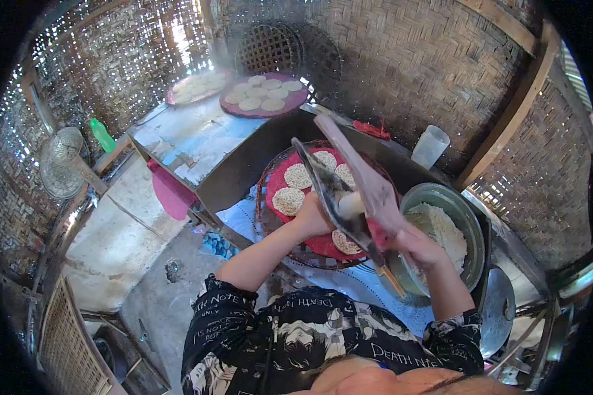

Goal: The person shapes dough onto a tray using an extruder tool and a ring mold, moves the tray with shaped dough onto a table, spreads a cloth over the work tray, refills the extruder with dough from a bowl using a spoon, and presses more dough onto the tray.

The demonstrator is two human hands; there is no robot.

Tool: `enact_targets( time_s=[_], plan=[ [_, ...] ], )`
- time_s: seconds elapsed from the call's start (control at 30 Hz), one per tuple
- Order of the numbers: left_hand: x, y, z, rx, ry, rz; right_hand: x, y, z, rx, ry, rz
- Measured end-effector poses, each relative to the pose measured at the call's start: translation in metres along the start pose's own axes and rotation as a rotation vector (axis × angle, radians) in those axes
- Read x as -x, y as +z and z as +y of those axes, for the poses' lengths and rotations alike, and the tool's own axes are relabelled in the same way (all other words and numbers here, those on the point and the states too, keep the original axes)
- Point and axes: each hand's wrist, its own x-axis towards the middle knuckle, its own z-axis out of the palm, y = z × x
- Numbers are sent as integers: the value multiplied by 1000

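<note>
A two-part wooden press (374, 191) stands tilted in front of me, with a pale cylindrical piece between its halves. My left hand (315, 214) is closed on the darker half, its fingers partly hidden behind it. On the lighter, long arm of the press my right hand (418, 247) is closed near the lower end. Beneath the press lies a round woven tray (262, 220) lined with red cloth (278, 176). Several flat round crackers of squiggly pale dough (288, 201) rest on the cloth, some hidden by the press.
To the right, a large basin (476, 253) holds pale dough (445, 230). A clear plastic cup (430, 146) and red string (371, 130) sit behind. At back left, a table (190, 141) bears red-covered trays (228, 105) of discs. A metal lid (499, 313) lies at right.
</note>
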Motion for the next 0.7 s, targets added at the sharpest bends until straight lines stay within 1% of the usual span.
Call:
enact_targets(
  time_s=[0.03,0.07,0.1,0.13,0.2,0.23,0.27,0.3,0.37,0.47,0.57,0.6,0.67,0.7],
  plan=[
    [-5,-3,4,-11,-28,-55,1,-1,0,2,0,4],
    [-11,-6,10,-19,-57,-110,9,3,8,-9,-66,1],
    [-15,-12,7,324,-1,-194,18,7,2,-9,-69,17],
    [-19,-27,10,603,65,-289,21,12,3,-18,-133,14],
    [-41,-45,40,1287,342,-297,24,26,-1,-195,-129,-113],
    [-47,-53,58,1411,381,-358,27,32,-3,-293,-113,-172],
    [-56,-52,73,1371,562,-482,24,34,-9,-207,-69,-258],
    [-72,-47,80,1332,811,-714,26,33,-10,-207,-58,-239],
    [-72,-42,100,1313,902,-744,38,21,-9,-201,-36,-204],
    [-91,-36,93,1277,882,-721,57,7,-9,-204,-14,-141],
    [-107,-19,50,1484,522,-476,62,5,-19,-209,-54,-40],
    [-112,-13,32,1535,485,-432,59,2,-26,-144,-7,-31],
    [-120,-1,-4,1632,408,-347,56,-9,-21,-120,79,63],
    [-123,5,-22,1746,355,-344,53,-13,-19,-107,119,110]
  ],
)
